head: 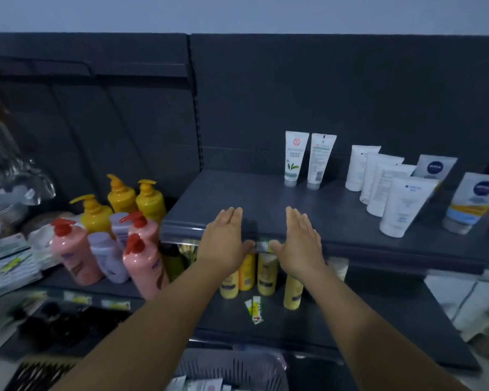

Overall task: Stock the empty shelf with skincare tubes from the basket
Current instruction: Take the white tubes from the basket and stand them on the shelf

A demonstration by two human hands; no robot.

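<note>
**Skincare tubes: some on shelf, both hands empty**

Skincare tubes (390,187) stand upright on the right half of the dark shelf (237,193). Left hand (226,238) and right hand (299,238) hover flat at the shelf's front edge, fingers straight, holding nothing. Basket (232,371) sits below, between the forearms, more tubes inside. Pump bottles (119,230) stand on the left.

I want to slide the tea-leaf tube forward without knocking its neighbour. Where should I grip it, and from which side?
Pinch the tea-leaf tube low on its body, just above the cap it stands on, thumb on the front face and fingers behind, coming from its open left side. It stands upright, cap down and top-heavy, with the neighbouring tube close on its right.
</note>
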